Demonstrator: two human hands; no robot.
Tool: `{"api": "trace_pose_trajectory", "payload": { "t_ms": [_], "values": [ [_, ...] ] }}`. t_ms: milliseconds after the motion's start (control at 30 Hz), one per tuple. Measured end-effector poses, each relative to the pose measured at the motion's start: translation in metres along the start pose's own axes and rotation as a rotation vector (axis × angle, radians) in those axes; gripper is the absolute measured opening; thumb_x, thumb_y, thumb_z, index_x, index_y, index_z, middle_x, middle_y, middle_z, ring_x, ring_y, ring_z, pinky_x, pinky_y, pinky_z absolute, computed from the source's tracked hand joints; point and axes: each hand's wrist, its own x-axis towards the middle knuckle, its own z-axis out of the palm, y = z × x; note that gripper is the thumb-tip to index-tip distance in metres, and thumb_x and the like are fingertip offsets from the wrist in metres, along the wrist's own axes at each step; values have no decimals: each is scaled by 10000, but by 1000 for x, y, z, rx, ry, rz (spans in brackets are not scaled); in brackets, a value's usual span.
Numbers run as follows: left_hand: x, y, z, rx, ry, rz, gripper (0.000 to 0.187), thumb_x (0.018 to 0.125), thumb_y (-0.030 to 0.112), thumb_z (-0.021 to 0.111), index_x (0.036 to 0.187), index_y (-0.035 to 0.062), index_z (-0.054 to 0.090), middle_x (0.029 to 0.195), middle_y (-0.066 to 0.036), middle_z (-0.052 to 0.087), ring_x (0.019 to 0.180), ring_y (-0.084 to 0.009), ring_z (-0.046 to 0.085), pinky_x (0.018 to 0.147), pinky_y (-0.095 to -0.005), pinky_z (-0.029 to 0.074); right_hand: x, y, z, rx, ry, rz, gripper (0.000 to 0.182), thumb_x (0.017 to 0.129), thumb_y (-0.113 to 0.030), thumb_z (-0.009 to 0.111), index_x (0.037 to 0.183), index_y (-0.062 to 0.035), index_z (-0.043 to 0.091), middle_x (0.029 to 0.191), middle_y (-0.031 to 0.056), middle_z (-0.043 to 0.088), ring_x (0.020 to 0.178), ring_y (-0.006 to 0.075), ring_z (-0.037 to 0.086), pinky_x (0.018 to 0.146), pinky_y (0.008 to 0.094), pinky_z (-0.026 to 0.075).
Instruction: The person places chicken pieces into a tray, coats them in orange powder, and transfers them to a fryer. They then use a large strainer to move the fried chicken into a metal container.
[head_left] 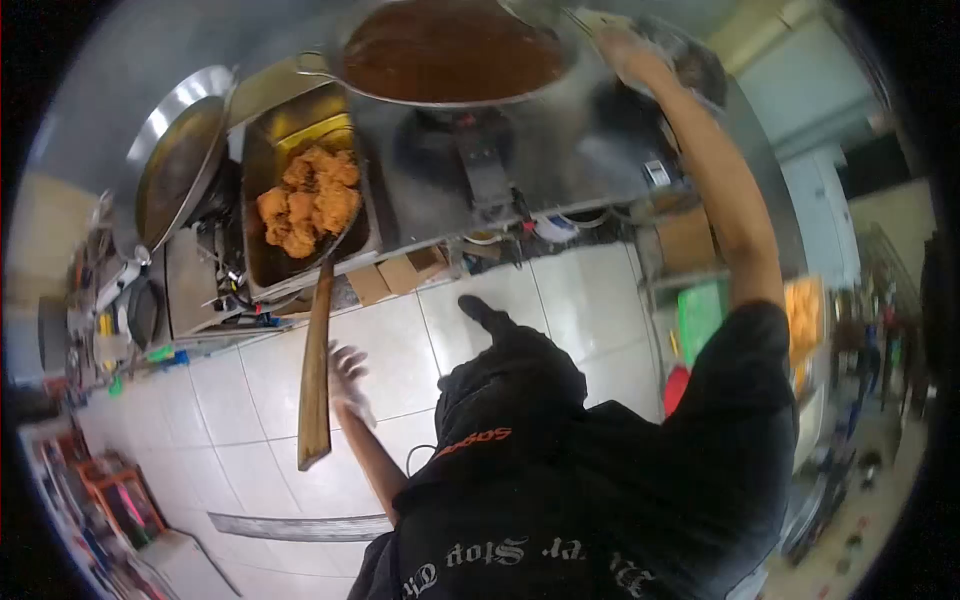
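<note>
My left hand point(347, 378), in a clear glove, is beside a long wooden handle point(315, 375); its fingers are spread, holding nothing. That handle belongs to a strainer bearing several pieces of golden-brown fried food point(312, 200). The strainer rests over a rectangular metal fryer basin point(262, 262) with yellow oil at its far end. At upper right my right hand point(625, 52), gloved and slightly blurred, is closed round the thin handle of a metal ladle point(535, 10). The ladle's head is at the edge of a wide pan point(455, 102) of reddish-brown sauce.
A large round metal pan point(180, 165) stands left of the basin. Under the steel counter point(415, 225) are cardboard pieces point(400, 272). A dark plastic bag point(690, 65) lies beyond my right hand. To the right are a green container point(703, 320) and a tray of orange-yellow food point(803, 315).
</note>
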Motion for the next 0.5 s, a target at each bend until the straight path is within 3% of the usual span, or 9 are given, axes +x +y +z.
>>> {"api": "trace_pose_trajectory", "payload": {
  "t_ms": [33,67,133,200,233,267,300,367,500],
  "values": [
    [8,-9,23,-44,-31,-43,458,864,416,452,1185,88,436,965,-104,579,835,-246,598,613,-319,458,10,21,20,-141,-257,-122,351,860,-177,424,1179,-32,443,1112,206,524,1035,342,498,819,381,426],
    [21,-23,43,-106,-36,-57,484,864,435,448,1203,91,415,996,-109,570,874,-252,584,638,-336,471,5,49,71,-139,-144,-148,382,883,-236,345,1169,-18,476,1178,189,505,1042,356,502,867,411,412],
    [56,-60,76,-229,-45,-41,530,859,472,448,1218,86,396,1049,-123,552,932,-264,562,693,-374,489,-19,-35,-38,-207,-428,-25,395,853,-169,393,1194,28,432,1180,215,492,1066,350,489,874,411,411],
    [79,-69,109,-313,21,45,562,851,508,447,1205,74,399,1075,-118,540,939,-275,556,751,-431,493,-23,-23,-13,-248,-440,-148,366,818,-78,433,1159,54,434,1117,224,523,1070,346,486,863,402,418],
    [88,-66,118,-321,30,57,562,851,508,447,1205,74,399,1075,-118,540,939,-275,556,751,-431,493,-13,-55,-52,-184,-730,38,296,805,-47,454,1087,42,457,1111,229,516,1089,338,479,863,380,428],
    [98,-64,126,-345,68,101,538,850,484,470,1207,89,393,1071,-104,538,946,-269,551,743,-425,497,-19,23,85,-40,20,-230,378,608,-10,684,947,52,528,852,220,606,770,373,595,701,386,478],
    [109,-62,132,-372,110,147,517,849,460,494,1209,104,388,1067,-90,536,953,-264,547,736,-420,500,-2,19,85,-37,35,-246,378,608,-10,684,947,52,528,852,220,606,770,373,595,701,386,478],
    [127,-71,134,-471,175,151,439,846,379,546,1159,106,404,1036,-72,534,923,-233,555,698,-390,515,8,-2,76,97,-459,-162,451,584,-51,718,967,27,493,735,153,603,637,301,584,591,356,470],
    [144,-82,146,-650,453,163,297,859,257,561,1053,76,429,916,-67,548,707,-155,549,582,-312,504,24,-23,72,584,-564,-114,339,692,-132,665,947,-30,466,606,69,517,506,192,507,462,353,419]
  ]
}}
